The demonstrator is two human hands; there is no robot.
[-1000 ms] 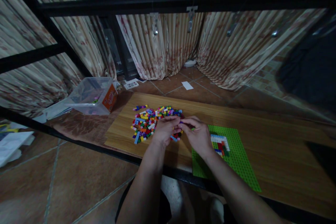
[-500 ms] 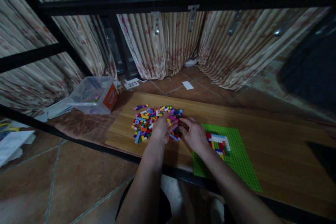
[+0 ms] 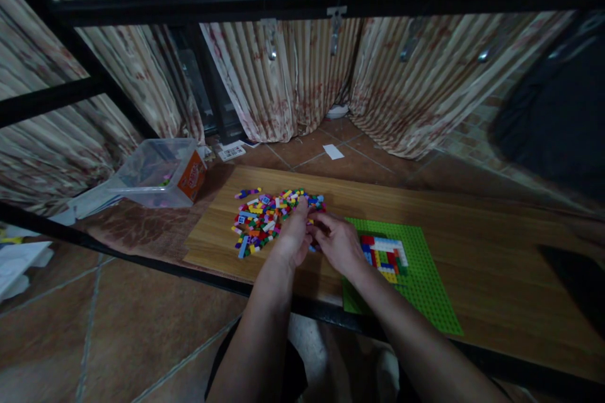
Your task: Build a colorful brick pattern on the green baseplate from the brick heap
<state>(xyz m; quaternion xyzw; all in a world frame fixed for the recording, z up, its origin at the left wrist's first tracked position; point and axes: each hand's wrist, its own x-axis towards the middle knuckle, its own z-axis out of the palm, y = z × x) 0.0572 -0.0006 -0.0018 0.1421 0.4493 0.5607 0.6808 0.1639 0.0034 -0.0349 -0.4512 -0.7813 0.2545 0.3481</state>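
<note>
The left hand [image 3: 293, 238] and right hand [image 3: 337, 243] meet closely, fingers bent inward; with the fingertips partly hidden, I cannot tell whether either is closed on anything. They are over the right side of the loose brick pile [image 3: 258, 220]. Just right, joined bricks [image 3: 384, 254] sit on the green baseplate [image 3: 432, 283], on the wooden tabletop [image 3: 486, 252]

- The head camera looks forward and down from above the person's forearms [image 3: 265, 308], close by near six o'clock.
- Curtains [image 3: 321, 91] hang farther off, towards twelve.
</note>
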